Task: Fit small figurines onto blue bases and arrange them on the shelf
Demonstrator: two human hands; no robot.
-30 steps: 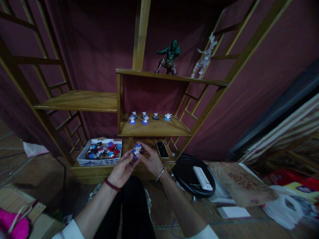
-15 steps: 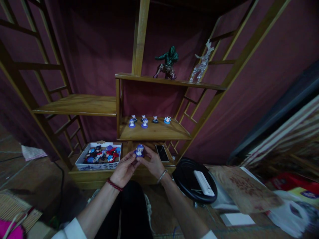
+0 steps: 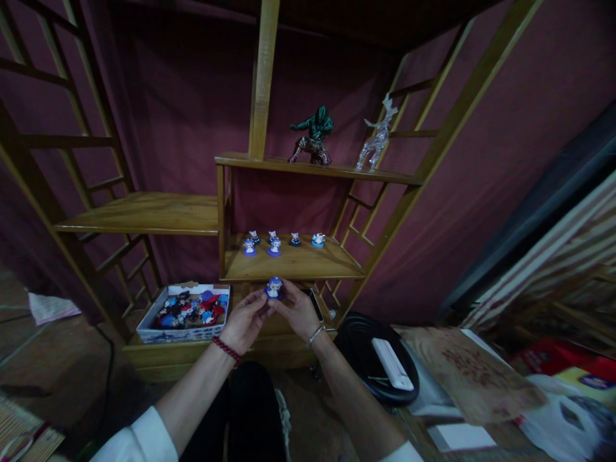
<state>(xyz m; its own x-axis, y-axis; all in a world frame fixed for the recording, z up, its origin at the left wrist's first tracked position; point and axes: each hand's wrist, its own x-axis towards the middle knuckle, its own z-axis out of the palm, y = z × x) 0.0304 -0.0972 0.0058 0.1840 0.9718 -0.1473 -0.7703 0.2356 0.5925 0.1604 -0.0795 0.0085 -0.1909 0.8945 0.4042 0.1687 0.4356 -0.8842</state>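
The small figurine [image 3: 274, 288] is purple-topped with a pale face and white front; it sits on a purple base; it stands nearly upright, front toward the wearer, held aloft between the fingertips of the left hand [image 3: 246, 319] and right hand [image 3: 297, 313].

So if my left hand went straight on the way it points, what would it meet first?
Your left hand would probably meet your right hand first, just beyond the figurine they hold; depth is unclear.
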